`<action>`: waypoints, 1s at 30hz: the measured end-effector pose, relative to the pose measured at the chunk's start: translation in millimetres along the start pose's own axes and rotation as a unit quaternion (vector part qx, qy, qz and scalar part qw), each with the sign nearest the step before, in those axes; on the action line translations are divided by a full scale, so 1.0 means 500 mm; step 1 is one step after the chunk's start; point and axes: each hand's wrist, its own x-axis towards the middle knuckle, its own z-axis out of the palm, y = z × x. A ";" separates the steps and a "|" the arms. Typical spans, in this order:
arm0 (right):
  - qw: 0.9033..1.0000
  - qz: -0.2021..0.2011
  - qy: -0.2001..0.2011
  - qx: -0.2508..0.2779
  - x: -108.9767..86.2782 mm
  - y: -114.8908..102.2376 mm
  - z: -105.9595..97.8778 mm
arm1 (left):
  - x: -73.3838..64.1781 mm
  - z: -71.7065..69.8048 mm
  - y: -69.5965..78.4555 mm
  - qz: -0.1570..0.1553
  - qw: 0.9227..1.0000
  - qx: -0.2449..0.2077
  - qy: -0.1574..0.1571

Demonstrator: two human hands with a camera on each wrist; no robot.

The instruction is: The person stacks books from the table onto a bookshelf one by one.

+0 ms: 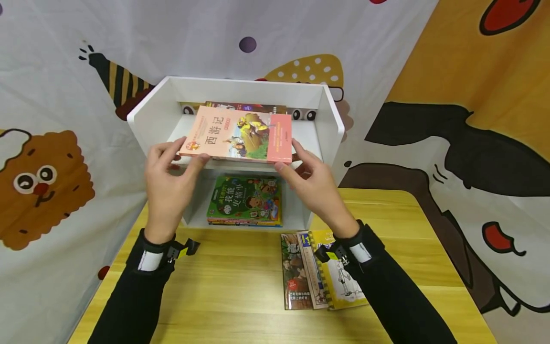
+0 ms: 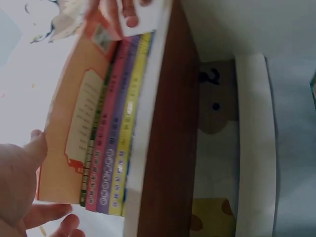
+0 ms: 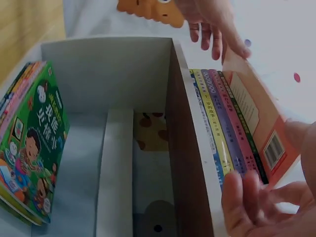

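A peach-coloured paperback book (image 1: 253, 136) with a picture on its cover is held over the upper level of a white shelf (image 1: 253, 165). My left hand (image 1: 168, 188) grips its left end, thumb along the near edge. At the opposite end, my right hand (image 1: 317, 187) grips the near right corner. Both wrist views show the book tilted over a stack of books (image 3: 224, 123) with yellow, purple and pink spines on that level. The far edge of the book is lifted off the stack in those views. Its cover hides most of the stack in the head view.
On the lower level lies a pile of books topped by a green book (image 1: 245, 198). Several books, one a yellow spiral-bound book (image 1: 343, 282), lie fanned on the wooden table (image 1: 223, 282) near my right forearm. A printed cloth (image 1: 172, 38) hangs behind.
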 end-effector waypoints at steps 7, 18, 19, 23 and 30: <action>0.997 -0.024 0.033 -0.070 0.030 0.032 0.016 | 0.015 0.016 -0.017 0.041 0.997 0.069 0.006; 0.985 -0.025 0.091 -0.143 0.072 0.072 0.021 | 0.031 0.029 -0.022 0.044 0.995 0.091 0.003; 0.984 -0.022 0.094 -0.147 0.074 0.073 0.022 | 0.032 0.031 -0.022 0.043 0.995 0.093 0.004; 0.981 -0.019 0.103 -0.162 0.082 0.077 0.025 | 0.033 0.036 -0.024 0.032 0.995 0.096 0.002; 0.979 -0.020 0.118 -0.166 0.086 0.078 0.028 | 0.040 0.042 -0.030 0.026 0.996 0.084 0.012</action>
